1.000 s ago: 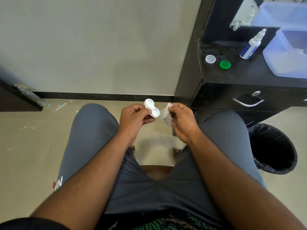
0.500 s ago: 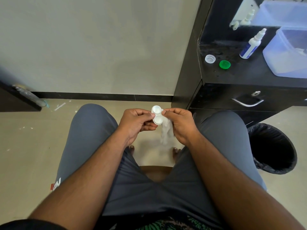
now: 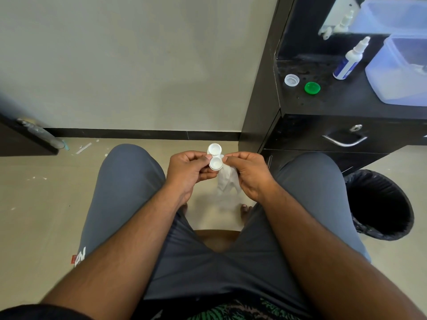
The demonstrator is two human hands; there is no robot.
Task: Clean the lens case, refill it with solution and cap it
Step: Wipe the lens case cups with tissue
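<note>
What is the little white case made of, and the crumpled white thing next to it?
The lens case looks like hard, smooth white plastic: its two round cups keep a crisp moulded shape with a slight sheen. The white wad in the right hand looks like soft tissue paper, matte, creased and drooping, though it could be thin cloth.

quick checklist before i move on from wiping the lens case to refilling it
1. Lens case held firm: ok, left hand pinches it, both wells facing up.
2. Both wells uncapped: ok, white cap and green cap lie apart on the black counter.
3. Wells dry and clean: cannot tell, too small to judge.
4. Right hand free for the bottle: not ok, it grips the tissue beside the case.
5. Solution bottle ready: ok, upright on the counter, nozzle up.
6. Place to drop the tissue: ok, black bin stands open by the right leg.
</note>
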